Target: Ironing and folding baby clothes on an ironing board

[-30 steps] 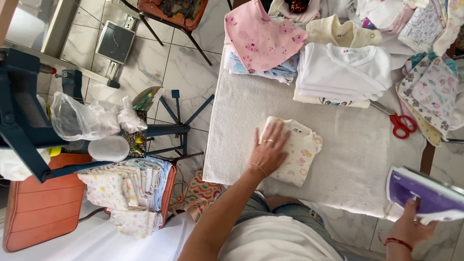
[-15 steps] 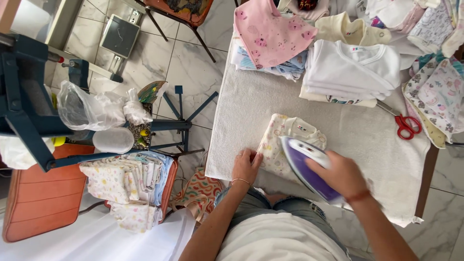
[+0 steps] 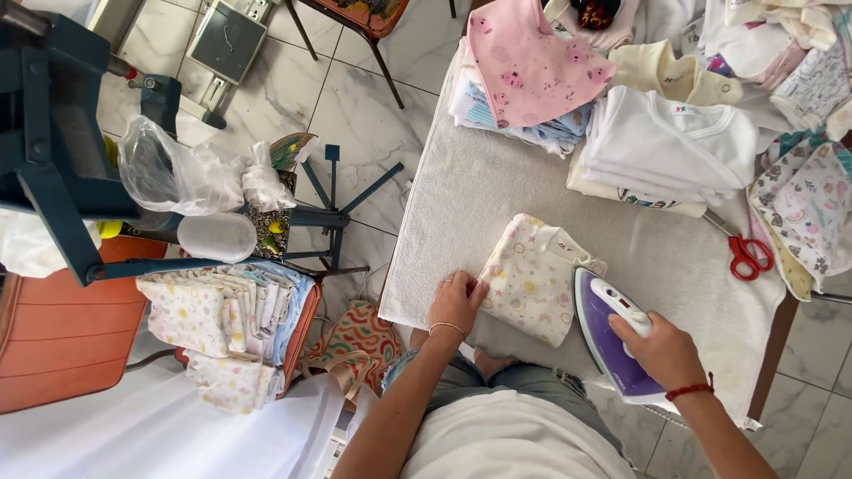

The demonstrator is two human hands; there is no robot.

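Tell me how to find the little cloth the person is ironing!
Look at the white towel-covered table and go to its near edge, by the person. There a small folded cream cloth lies flat, between the left hand pressing its edge and the purple iron gripped by the right hand. It lies alone, while the other clothes sit piled at the far side.

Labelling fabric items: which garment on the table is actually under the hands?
The small cream printed garment at the table's near edge: left hand presses its left edge, the purple iron in the right hand meets its right. The other garments lie stacked farther back.
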